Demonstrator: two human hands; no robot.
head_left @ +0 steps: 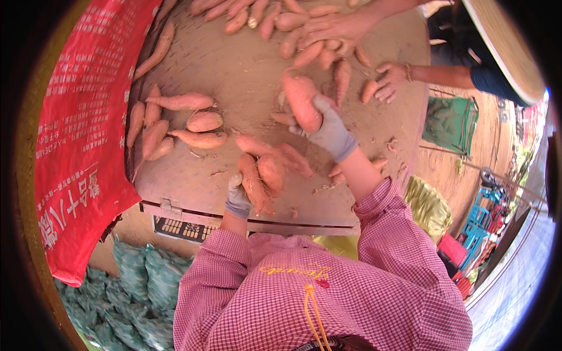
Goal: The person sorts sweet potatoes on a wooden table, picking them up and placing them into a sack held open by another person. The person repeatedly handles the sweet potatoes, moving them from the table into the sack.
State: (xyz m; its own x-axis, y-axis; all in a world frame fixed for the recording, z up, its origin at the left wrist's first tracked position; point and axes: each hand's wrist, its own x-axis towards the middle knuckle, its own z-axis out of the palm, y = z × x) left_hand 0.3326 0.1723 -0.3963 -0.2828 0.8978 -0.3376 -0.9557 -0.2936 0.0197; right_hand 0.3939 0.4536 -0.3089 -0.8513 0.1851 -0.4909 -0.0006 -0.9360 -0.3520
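Observation:
My right hand (331, 131), in a pale grey glove, grips a large reddish sweet potato (302, 103) above the middle of the dusty table (246, 66). Its fingers wrap around the lower side. My left hand (238, 197), gloved too, is closed around the side of a long sweet potato (251, 177) with thin roots, near the table's front edge. Touching that one is a rounder sweet potato (271, 173); whether my left fingers reach it is hidden. More sweet potatoes (296, 160) lie just beyond. A loose group of sweet potatoes (204, 122) rests to the left.
Across the table, another person's hand (327, 33) lies on a sweet potato pile, and a second bare hand (390, 82) is beside a small piece. A red printed sheet (92, 109) hangs at left. Filled green mesh bags (162, 272) stand below; a yellow sack (426, 206) is at right.

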